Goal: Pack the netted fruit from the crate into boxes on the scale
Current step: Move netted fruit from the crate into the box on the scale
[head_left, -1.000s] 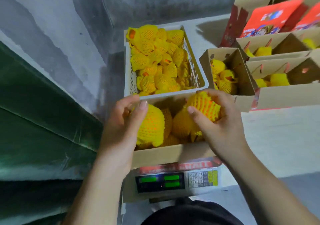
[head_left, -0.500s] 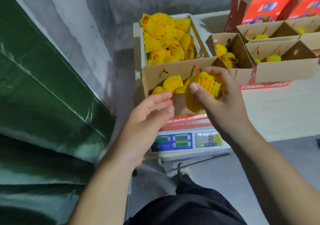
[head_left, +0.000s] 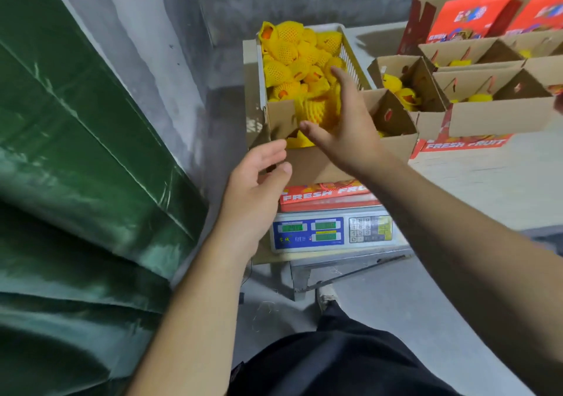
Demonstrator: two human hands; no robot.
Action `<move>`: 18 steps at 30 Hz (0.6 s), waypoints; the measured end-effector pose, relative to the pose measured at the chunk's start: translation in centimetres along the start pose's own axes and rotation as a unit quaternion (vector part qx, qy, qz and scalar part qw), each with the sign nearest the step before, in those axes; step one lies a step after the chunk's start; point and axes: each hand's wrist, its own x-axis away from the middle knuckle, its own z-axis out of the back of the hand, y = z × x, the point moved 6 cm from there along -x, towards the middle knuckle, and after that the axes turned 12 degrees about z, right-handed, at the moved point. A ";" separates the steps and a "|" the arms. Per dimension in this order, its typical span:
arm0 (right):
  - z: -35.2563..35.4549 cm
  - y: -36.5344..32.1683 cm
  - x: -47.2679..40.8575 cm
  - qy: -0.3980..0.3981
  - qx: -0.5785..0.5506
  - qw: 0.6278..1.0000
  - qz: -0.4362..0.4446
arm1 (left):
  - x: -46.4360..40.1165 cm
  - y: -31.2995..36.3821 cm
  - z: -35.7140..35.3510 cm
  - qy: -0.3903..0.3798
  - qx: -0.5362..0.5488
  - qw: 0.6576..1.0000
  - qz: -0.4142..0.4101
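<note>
— Where are your hands?

— My right hand (head_left: 347,127) is stretched over the open box (head_left: 320,167) on the scale (head_left: 332,231), fingers straight and spread, reaching toward twelve o'clock where the crate (head_left: 350,51) stands. It holds nothing. My left hand (head_left: 259,179) hovers at the box's near left corner, about nine o'clock from the right one, fingers loosely bent, thumb free, also holding nothing. The two hands are apart.

— And the fruit?

— Most of the netted fruit (head_left: 289,57) is heaped in the white crate, just behind the box. A few netted pieces (head_left: 316,112) already lie inside the box, partly hidden under my right hand.

— What is the box like?

— Brown cardboard, flaps up, a red band reading "FRESH FRUIT" along its near side. It sits on the scale's platform; the scale's blue panel with green readouts faces me, digits too blurred to read.

— Anything else around?

— At two o'clock, more open boxes (head_left: 487,112) stand on a pale tabletop (head_left: 487,188), some with yellow netted fruit inside. At nine o'clock hangs a green tarpaulin (head_left: 76,151) against a grey wall (head_left: 152,45).
</note>
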 end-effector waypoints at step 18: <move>-0.8 0.4 7.8 -0.035 -0.065 0.994 -0.080 | 0.2 -1.5 0.7 -0.022 0.003 0.999 0.049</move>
